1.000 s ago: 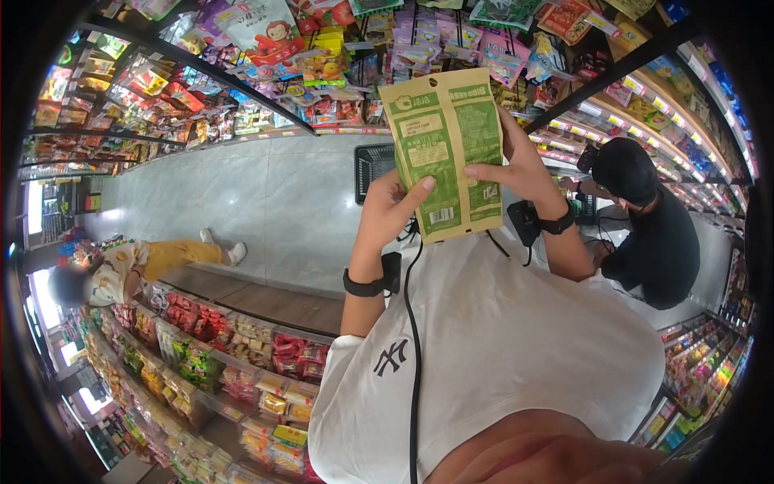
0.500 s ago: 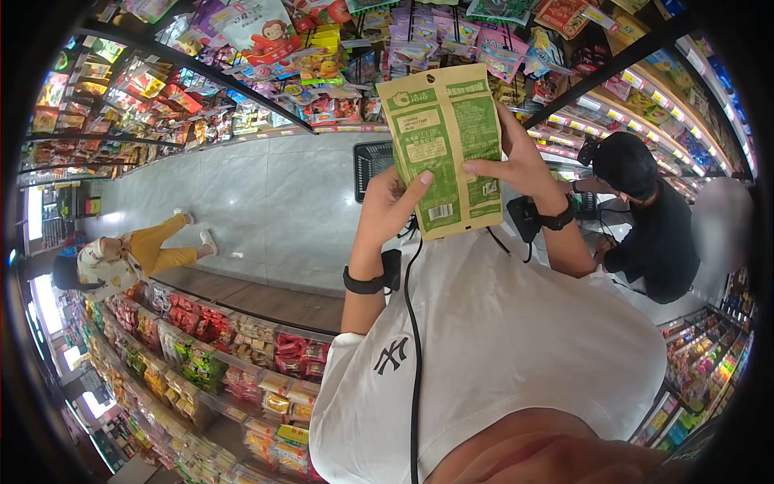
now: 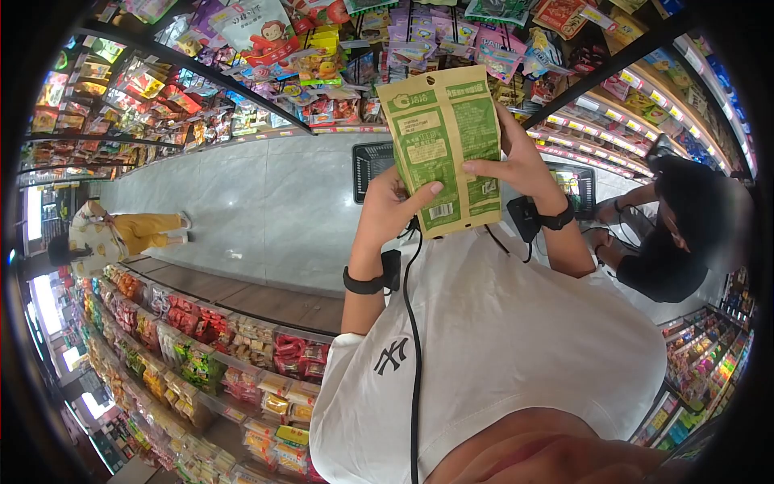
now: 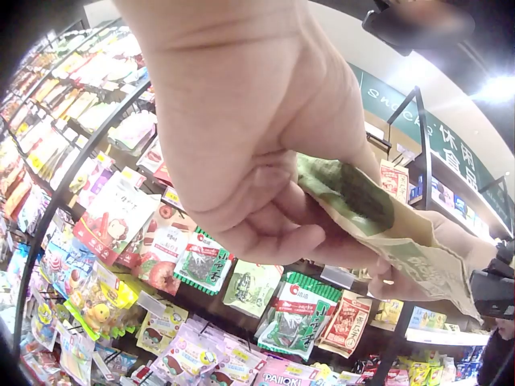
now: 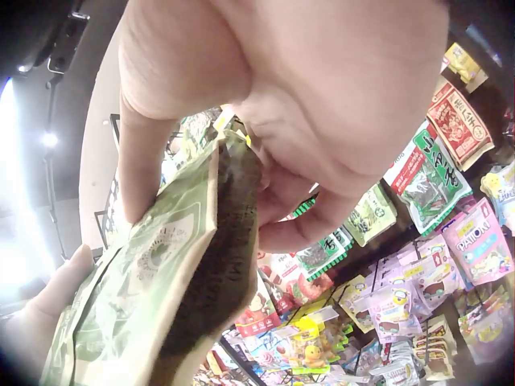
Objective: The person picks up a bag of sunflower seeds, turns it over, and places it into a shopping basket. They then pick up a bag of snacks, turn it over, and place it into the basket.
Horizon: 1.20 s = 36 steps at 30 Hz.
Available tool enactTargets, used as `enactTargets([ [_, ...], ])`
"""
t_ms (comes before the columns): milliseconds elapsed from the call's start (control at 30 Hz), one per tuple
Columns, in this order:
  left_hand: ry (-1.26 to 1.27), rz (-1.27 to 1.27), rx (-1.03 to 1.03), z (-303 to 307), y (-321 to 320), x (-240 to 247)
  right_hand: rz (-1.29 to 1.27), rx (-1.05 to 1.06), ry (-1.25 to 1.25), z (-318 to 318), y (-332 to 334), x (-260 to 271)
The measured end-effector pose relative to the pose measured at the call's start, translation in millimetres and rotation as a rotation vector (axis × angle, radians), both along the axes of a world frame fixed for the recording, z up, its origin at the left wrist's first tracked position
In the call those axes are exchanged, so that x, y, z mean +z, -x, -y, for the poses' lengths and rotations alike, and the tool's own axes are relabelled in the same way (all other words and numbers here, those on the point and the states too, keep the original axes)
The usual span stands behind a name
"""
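Observation:
A green and tan snack bag with printed text, a barcode and a hang hole is held up in front of the chest in the head view. My left hand grips its lower left edge, thumb across the printed face. On the right edge my right hand holds it the same way, thumb pressed on the face and fingers behind. The left wrist view shows the left fingers curled behind the bag. From the right wrist, the bag lies between thumb and curled fingers.
Hanging snack packets fill the rack ahead. A black basket stands on the grey floor. At right a person in black bends by another basket; at left is a person in yellow trousers. Stocked bins line the left.
The bag has shifted slightly left, still in both hands. The person in black has moved right and lower, revealing more of the second basket. The person at left has moved farther off.

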State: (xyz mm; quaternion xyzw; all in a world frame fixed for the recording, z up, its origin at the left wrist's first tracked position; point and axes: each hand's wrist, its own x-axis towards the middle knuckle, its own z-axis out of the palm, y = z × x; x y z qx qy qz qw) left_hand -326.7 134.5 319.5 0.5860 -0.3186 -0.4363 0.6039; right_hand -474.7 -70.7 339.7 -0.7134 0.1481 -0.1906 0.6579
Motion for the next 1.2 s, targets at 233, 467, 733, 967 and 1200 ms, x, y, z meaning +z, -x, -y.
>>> enactTargets([
  [233,-0.014,-0.021,0.005,-0.1,1.2,1.4,-0.013,0.003,0.015,0.9,1.2,-0.8],
  [467,-0.02,0.089,0.04,-1.2,-1.9,-3.0,-0.006,-0.014,-0.035,5.6,-1.4,-3.7],
  [733,-0.106,0.425,0.206,-8.3,-9.9,-5.8,0.03,-0.045,0.13,22.7,-1.9,14.4],
  [967,0.063,0.782,0.342,-3.8,-19.5,-25.2,-0.069,-0.01,0.505,25.0,-5.7,6.7],
  [1200,-0.277,0.439,0.45,-24.5,-26.3,-76.9,-0.301,-0.069,0.471,52.2,-19.8,-40.5],
])
